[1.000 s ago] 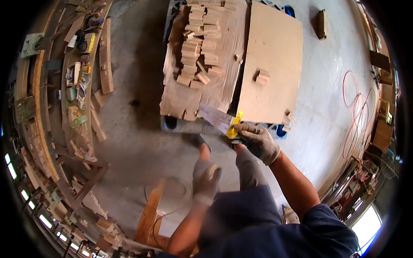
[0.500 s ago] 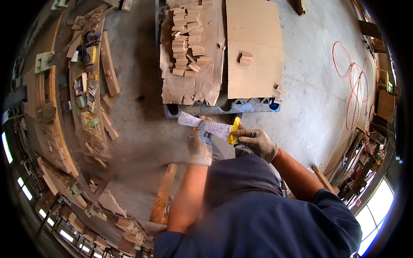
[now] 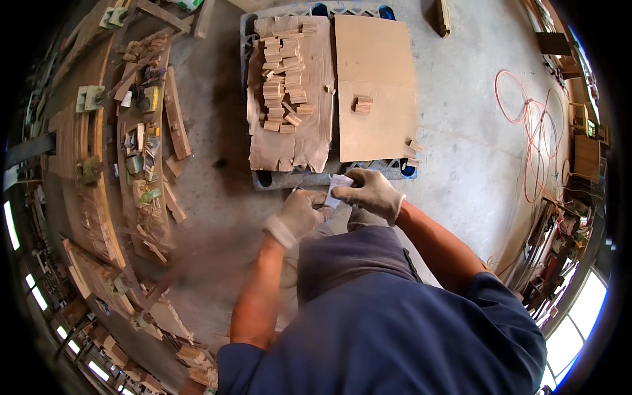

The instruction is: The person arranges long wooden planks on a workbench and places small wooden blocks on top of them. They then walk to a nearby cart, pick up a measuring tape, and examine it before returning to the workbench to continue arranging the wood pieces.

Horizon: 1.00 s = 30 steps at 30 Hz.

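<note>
A small white printed paper [image 3: 336,187], seemingly folded, is held up between my two gloved hands in front of the pallet's near edge. My left hand [image 3: 297,216] closes its fingers on the paper's left side. From the other side, my right hand [image 3: 372,193] pinches it between thumb and fingers. Beyond my hands lies a blue pallet [image 3: 282,179] covered by two cardboard sheets. Rows of small wooden blocks [image 3: 274,90] rest on the left sheet. A little stack of blocks [image 3: 363,105] sits on the right sheet [image 3: 375,62].
Two loose blocks [image 3: 414,145] lie at the right sheet's near corner. A cluttered wooden bench [image 3: 145,151] with tools and offcuts runs along the left. A red hose [image 3: 526,118] is coiled on the floor at right. A timber piece [image 3: 444,18] lies at the far right.
The paper strip, stretched out before, now appears shorter and folded between my hands. The yellow thing by my right hand is no longer visible. My right hand has moved left and away from me.
</note>
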Available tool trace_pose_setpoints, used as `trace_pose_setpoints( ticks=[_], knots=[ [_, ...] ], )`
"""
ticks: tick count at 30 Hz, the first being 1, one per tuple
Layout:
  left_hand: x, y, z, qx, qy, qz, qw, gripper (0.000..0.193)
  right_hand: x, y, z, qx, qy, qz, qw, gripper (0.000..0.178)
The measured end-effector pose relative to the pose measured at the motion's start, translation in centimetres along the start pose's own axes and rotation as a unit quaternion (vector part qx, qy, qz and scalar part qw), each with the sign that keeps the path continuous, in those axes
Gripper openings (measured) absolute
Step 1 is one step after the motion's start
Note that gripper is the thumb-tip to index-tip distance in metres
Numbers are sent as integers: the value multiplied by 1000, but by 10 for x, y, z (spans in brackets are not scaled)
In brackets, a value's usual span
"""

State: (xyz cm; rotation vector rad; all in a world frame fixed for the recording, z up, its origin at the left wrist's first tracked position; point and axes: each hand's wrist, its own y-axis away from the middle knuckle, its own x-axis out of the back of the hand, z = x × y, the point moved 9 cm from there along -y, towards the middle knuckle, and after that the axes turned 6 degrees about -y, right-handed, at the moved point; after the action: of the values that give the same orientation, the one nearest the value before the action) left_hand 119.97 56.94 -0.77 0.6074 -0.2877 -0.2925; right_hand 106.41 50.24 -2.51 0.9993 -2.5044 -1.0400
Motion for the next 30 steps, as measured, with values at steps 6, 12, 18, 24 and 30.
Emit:
trace_pose_setpoints(
  ticks=[6, 12, 18, 24, 30],
  knots=[
    [-1, 8, -11, 27, -65, -55, 996, 28, 2, 10, 5, -5, -84, -10, 996, 20],
    [15, 45, -51, 59, 168, -8, 984, 38, 31, 15, 24, 24, -231, 41, 972, 21],
    [34, 65, -33, 19, 252, 117, 961, 34, 31, 23, 40, 16, -295, 57, 954, 20],
    [41, 63, -68, -6, 263, 208, 942, 29, 29, 26, 46, 7, -299, 62, 952, 18],
    [42, 64, -72, 3, 300, 218, 929, 24, 25, 29, 43, -2, -316, 70, 946, 17]
  ],
)
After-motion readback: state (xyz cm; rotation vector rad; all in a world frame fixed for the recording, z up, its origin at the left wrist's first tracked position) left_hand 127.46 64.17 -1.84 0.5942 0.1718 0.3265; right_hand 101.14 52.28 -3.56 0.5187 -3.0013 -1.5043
